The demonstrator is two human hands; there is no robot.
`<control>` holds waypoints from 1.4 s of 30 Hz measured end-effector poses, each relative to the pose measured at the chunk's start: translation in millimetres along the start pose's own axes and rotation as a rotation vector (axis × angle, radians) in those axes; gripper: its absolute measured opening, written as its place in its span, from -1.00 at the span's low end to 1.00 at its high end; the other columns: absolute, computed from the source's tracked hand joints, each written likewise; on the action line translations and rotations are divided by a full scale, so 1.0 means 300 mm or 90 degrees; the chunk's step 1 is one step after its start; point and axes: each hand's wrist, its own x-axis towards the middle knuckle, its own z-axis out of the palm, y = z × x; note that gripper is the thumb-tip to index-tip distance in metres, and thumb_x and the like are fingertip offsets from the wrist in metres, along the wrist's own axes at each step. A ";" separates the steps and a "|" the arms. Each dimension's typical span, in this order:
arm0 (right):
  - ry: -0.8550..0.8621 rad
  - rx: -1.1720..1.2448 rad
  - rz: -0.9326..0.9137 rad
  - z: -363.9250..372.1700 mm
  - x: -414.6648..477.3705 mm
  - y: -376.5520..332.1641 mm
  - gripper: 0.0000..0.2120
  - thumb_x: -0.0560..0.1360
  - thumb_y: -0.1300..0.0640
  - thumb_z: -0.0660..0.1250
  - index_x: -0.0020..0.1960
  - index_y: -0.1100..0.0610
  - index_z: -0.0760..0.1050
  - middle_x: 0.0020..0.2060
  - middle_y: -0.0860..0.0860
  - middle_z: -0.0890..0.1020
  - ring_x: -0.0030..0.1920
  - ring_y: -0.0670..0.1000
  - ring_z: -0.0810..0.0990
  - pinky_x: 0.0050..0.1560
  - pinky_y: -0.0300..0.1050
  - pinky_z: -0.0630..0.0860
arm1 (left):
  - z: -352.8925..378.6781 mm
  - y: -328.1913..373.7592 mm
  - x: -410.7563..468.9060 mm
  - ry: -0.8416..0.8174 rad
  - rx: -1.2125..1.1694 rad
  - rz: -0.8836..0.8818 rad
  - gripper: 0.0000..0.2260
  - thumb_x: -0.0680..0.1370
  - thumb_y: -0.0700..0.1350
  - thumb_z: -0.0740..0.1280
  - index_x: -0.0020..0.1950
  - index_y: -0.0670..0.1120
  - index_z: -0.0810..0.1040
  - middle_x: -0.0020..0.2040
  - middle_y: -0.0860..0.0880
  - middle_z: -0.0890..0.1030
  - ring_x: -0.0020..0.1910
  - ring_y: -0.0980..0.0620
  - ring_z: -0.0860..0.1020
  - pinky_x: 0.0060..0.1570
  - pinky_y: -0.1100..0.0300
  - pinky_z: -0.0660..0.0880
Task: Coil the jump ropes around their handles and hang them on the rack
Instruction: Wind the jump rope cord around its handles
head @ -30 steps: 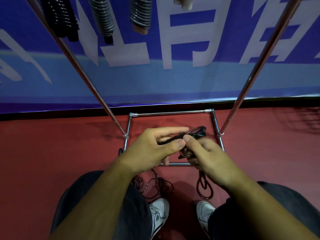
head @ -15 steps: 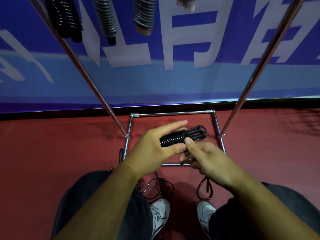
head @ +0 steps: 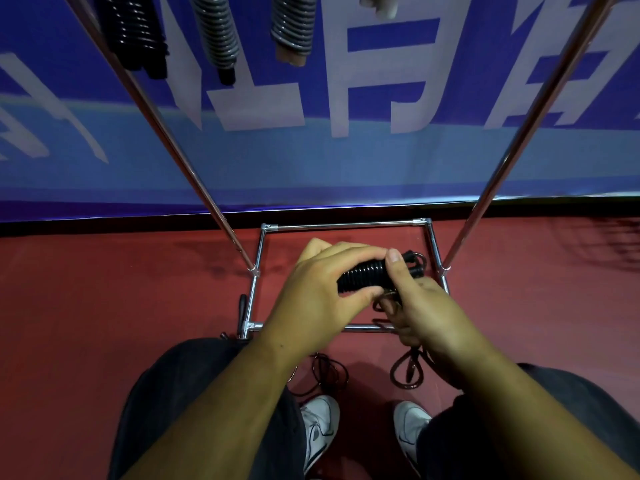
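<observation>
A blue banner with large white characters backs a red sports floor. A chrome tube rack stands on the floor, its two uprights slanting up out of view. Over the rack's base the left hand grips a black jump rope wound in tight coils around its handles, while the right hand presses its thumb on the coils and curls its fingers round the trailing cord. Three coiled ropes, one black and two grey, hang at the top. Loose dark cord lies beside white shoes.

Red floor — rack base, loose ropes
</observation>
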 end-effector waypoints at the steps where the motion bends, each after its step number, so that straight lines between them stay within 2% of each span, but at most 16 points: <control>1: 0.011 0.002 -0.010 -0.002 0.004 0.002 -0.37 0.53 -0.42 0.12 -0.48 0.04 0.31 -0.55 -0.04 0.24 -0.55 -0.05 0.16 -0.46 -0.18 0.11 | -0.004 0.001 -0.001 -0.017 -0.034 -0.018 -0.62 0.52 -0.07 0.51 0.32 0.17 0.61 0.22 0.31 0.61 0.18 0.11 0.47 0.21 0.27 0.41; 4: 0.010 -0.001 -0.027 -0.015 0.007 0.001 -0.34 0.60 -0.33 0.13 -0.55 0.03 0.22 -0.57 -0.06 0.21 -0.55 -0.06 0.13 -0.46 -0.17 0.10 | -0.020 0.008 0.007 -0.037 -0.185 -0.104 -0.69 0.57 -0.13 0.47 0.29 0.12 0.64 0.18 0.30 0.65 0.22 0.18 0.57 0.19 0.28 0.50; 6: -0.010 -0.016 -0.059 -0.018 -0.001 -0.007 -0.32 0.62 -0.29 0.11 -0.57 0.04 0.22 -0.59 -0.09 0.21 -0.55 -0.07 0.12 -0.46 -0.17 0.12 | -0.034 0.016 0.014 -0.043 -0.318 -0.172 -0.71 0.59 -0.17 0.45 0.29 0.07 0.65 0.16 0.22 0.69 0.18 0.20 0.63 0.03 0.23 0.58; 9: -0.010 -0.065 -0.151 -0.024 -0.009 -0.013 -0.36 0.62 -0.27 0.12 -0.54 0.04 0.23 -0.57 -0.09 0.21 -0.51 -0.03 0.14 -0.36 -0.11 0.22 | -0.044 0.026 0.017 -0.133 -0.483 -0.294 -0.62 0.59 -0.08 0.44 0.40 0.15 0.55 0.25 0.19 0.66 0.21 0.16 0.64 -0.21 0.09 0.62; 11: -0.023 -0.092 -0.177 -0.035 -0.011 -0.013 -0.36 0.60 -0.30 0.11 -0.50 0.11 0.35 -0.56 -0.06 0.21 -0.48 -0.01 0.14 -0.38 -0.10 0.16 | -0.043 0.022 0.014 -0.178 -0.475 -0.296 -0.60 0.59 -0.08 0.44 0.42 0.16 0.55 0.21 0.16 0.68 0.10 0.16 0.67 -0.32 0.13 0.59; 13: -0.049 -0.099 -0.165 -0.050 -0.010 -0.009 -0.32 0.60 -0.30 0.10 -0.39 0.19 0.56 -0.56 -0.05 0.24 -0.49 -0.01 0.17 -0.42 -0.12 0.16 | -0.039 0.019 0.011 -0.179 -0.428 -0.252 -0.65 0.62 -0.15 0.41 0.37 0.14 0.59 0.09 0.02 0.71 -0.09 0.14 0.65 -0.40 0.20 0.53; 15: -0.079 -0.069 -0.118 -0.053 -0.007 -0.004 -0.33 0.60 -0.31 0.10 -0.39 0.17 0.54 -0.55 -0.03 0.25 -0.50 -0.03 0.15 -0.46 -0.16 0.15 | -0.032 0.014 0.010 -0.157 -0.391 -0.232 -0.69 0.62 -0.18 0.41 0.30 0.15 0.62 0.03 -0.08 0.70 -0.20 0.14 0.60 -0.39 0.22 0.51; 17: -0.106 -0.014 -0.081 -0.043 -0.004 -0.003 -0.41 0.59 -0.32 0.12 -0.37 0.11 0.48 -0.52 0.01 0.25 -0.49 -0.03 0.10 -0.50 -0.19 0.09 | -0.025 0.007 0.009 -0.134 -0.362 -0.233 -0.70 0.60 -0.16 0.43 0.29 0.13 0.63 0.01 -0.04 0.71 -0.27 0.16 0.55 -0.34 0.21 0.53; 21: -0.115 0.063 -0.032 -0.030 0.013 -0.002 -0.54 0.64 -0.18 0.21 -0.29 0.05 0.62 -0.39 0.10 0.47 -0.54 -0.08 0.17 -0.54 -0.26 0.11 | -0.016 -0.012 0.009 -0.074 -0.347 -0.269 -0.71 0.58 -0.10 0.46 0.29 0.12 0.64 -0.05 -0.01 0.73 -0.25 0.10 0.57 -0.31 0.20 0.55; 24: -0.125 0.095 -0.006 -0.037 0.026 0.005 -0.65 0.66 0.00 0.26 -0.23 0.12 0.59 -0.34 0.16 0.43 -0.52 -0.06 0.16 -0.52 -0.25 0.11 | -0.014 -0.017 0.008 -0.059 -0.341 -0.274 -0.72 0.57 -0.11 0.47 0.26 0.12 0.65 -0.06 -0.01 0.73 -0.22 0.05 0.61 -0.31 0.21 0.56; 27: -0.106 0.015 -0.013 -0.041 0.027 0.013 -0.71 0.60 0.16 0.34 -0.29 0.09 0.54 -0.45 0.11 0.37 -0.50 -0.02 0.27 -0.46 -0.18 0.22 | -0.021 -0.013 0.012 -0.036 -0.340 -0.270 -0.72 0.57 -0.12 0.47 0.25 0.14 0.65 -0.06 0.00 0.73 -0.19 -0.05 0.66 -0.29 0.21 0.55; 29: -0.090 -0.040 -0.018 -0.042 0.019 0.015 -0.72 0.58 0.20 0.37 -0.31 0.08 0.60 -0.47 0.07 0.48 -0.47 -0.03 0.39 -0.44 -0.21 0.32 | -0.023 -0.012 0.016 -0.020 -0.341 -0.266 -0.71 0.57 -0.13 0.47 0.23 0.18 0.64 -0.05 0.00 0.72 -0.11 -0.16 0.66 -0.27 0.21 0.58; 34: -0.083 -0.032 0.020 -0.048 0.024 0.040 -0.90 0.56 0.18 0.44 -0.09 0.17 0.70 -0.32 0.12 0.64 -0.31 0.00 0.56 -0.25 -0.13 0.49 | -0.024 0.001 0.021 0.018 -0.352 -0.235 -0.67 0.57 -0.14 0.47 0.16 0.30 0.63 -0.05 0.03 0.72 -0.13 -0.15 0.65 -0.25 0.16 0.60; 36: -0.015 -0.154 -0.046 -0.053 0.043 0.069 -0.92 0.56 0.07 0.44 -0.04 0.04 0.70 -0.25 0.01 0.72 -0.22 -0.02 0.67 -0.08 0.00 0.64 | -0.031 0.000 0.025 0.052 -0.371 -0.225 -0.67 0.58 -0.15 0.45 0.16 0.30 0.64 -0.03 0.06 0.72 -0.12 -0.07 0.65 -0.26 0.19 0.57; 38: 0.008 -0.219 -0.111 -0.051 0.052 0.083 -0.89 0.53 0.01 0.37 -0.03 -0.15 0.67 -0.23 -0.07 0.74 -0.14 -0.04 0.72 0.07 0.12 0.64 | -0.039 -0.012 0.032 0.089 -0.388 -0.226 -0.69 0.59 -0.15 0.45 0.22 0.23 0.63 0.03 0.06 0.73 -0.09 0.00 0.64 -0.26 0.22 0.55; 42: 0.032 -0.250 -0.218 -0.038 0.059 0.078 -0.72 0.48 0.14 0.38 -0.04 -0.28 0.61 -0.13 -0.23 0.71 -0.03 -0.18 0.68 0.11 0.04 0.63 | -0.044 -0.018 0.033 0.080 -0.374 -0.236 -0.70 0.59 -0.15 0.45 0.25 0.18 0.63 -0.03 0.03 0.73 -0.15 -0.01 0.59 -0.25 0.22 0.54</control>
